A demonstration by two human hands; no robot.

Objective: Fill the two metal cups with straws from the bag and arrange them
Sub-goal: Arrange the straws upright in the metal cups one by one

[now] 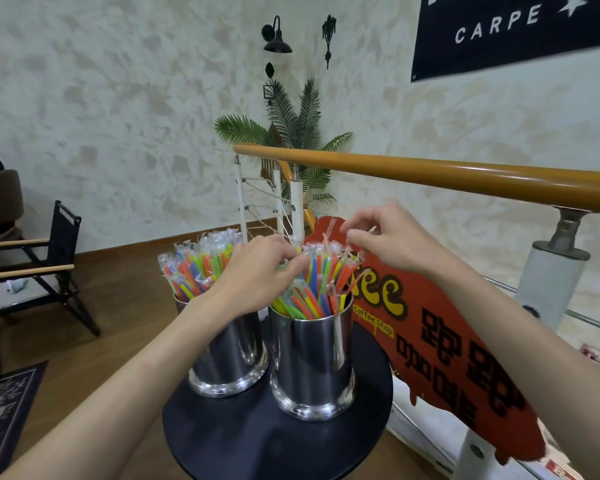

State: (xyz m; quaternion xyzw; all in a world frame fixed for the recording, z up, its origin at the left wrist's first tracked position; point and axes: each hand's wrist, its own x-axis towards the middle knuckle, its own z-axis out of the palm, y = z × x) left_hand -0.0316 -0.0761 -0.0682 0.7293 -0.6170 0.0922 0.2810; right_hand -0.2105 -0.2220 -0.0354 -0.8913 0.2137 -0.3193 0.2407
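Two shiny metal cups stand side by side on a small round black table (243,441). The left cup (227,362) and the right cup (312,362) each hold several wrapped, brightly coloured straws. My left hand (257,271) reaches over the left cup and pinches straws (321,275) at the left side of the right cup's bundle. My right hand (385,237) is above the right cup, its fingertips pinching the wrapper tips of the straws there. The left cup's straws (198,261) fan out behind my left wrist. No bag is in view.
A red coffee-shop sign (440,344) leans just right of the cups, under a wooden handrail (430,171) on white posts. A dark folding chair (39,265) stands at the left on the wooden floor. A rug corner (4,407) lies lower left. A palm plant (291,133) stands behind.
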